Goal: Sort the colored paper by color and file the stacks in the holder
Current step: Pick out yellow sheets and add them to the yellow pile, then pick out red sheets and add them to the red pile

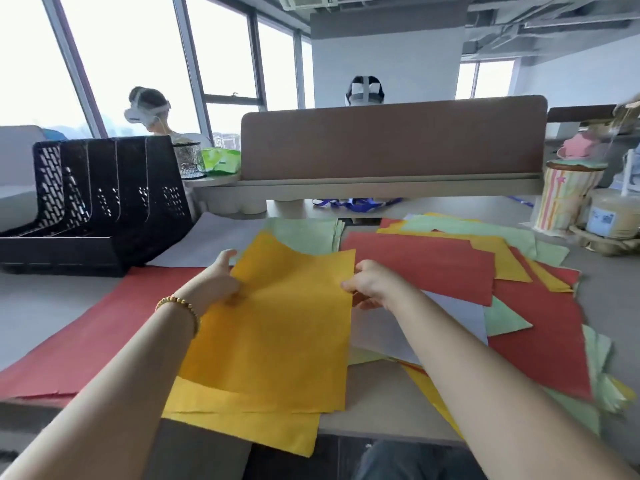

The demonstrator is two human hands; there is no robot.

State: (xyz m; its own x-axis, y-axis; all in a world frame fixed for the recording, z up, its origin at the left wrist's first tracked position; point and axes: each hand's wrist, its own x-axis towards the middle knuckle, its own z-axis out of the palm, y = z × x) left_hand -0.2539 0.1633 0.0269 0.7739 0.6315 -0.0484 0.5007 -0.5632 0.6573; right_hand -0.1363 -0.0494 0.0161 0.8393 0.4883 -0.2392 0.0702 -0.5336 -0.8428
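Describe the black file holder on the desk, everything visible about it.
The black file holder stands upright at the desk's far left, left of the sorted paper. It looks like plastic, with tall perforated dividers forming several slots and a solid low front lip. No paper shows in any slot. Its front right corner sits beside the red paper stack and a pale sheet; whether they touch is unclear. Neither hand touches it.
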